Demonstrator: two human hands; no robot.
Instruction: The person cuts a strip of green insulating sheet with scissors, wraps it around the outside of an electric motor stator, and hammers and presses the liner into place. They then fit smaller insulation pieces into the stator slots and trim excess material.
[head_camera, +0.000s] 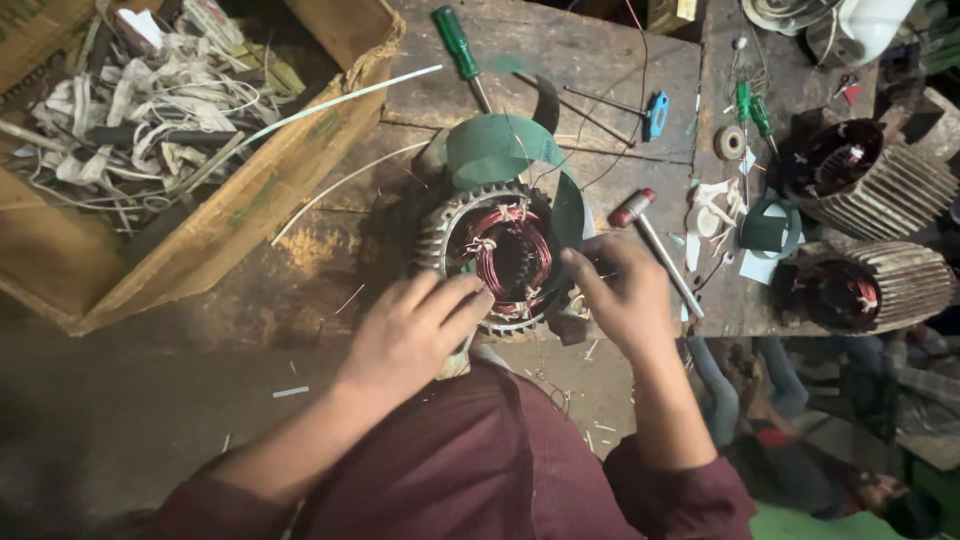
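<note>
Directly below the camera, a motor stator (500, 255) stands on the desk (560, 60) with its bore facing up, so its long axis runs straight toward the viewer. Copper windings (512, 262) ring the bore inside a ribbed grey housing.

Left hand (415, 335): resting on the near rim, fingers (455, 300) curled loosely and reaching over the edge to the windings. Whether this grip closes on anything cannot be told.

Right hand (625, 295): at the right rim, fingertips pinched together just beside the windings; the thing pinched is too small to make out. Both hands touch the stator; neither is clearly the nearer.

A green sheet (500, 150) curls up behind the stator, beyond both hands. Right of the right hand lies a red-handled tool (655, 250); farther right, two more stators (870, 180) on their sides. Left of the left hand, well apart, an open brown cardboard box (250, 200) holds white sleeving scraps. A green-handled screwdriver (458, 45) lies beyond the sheet. No readable labels noted.
</note>
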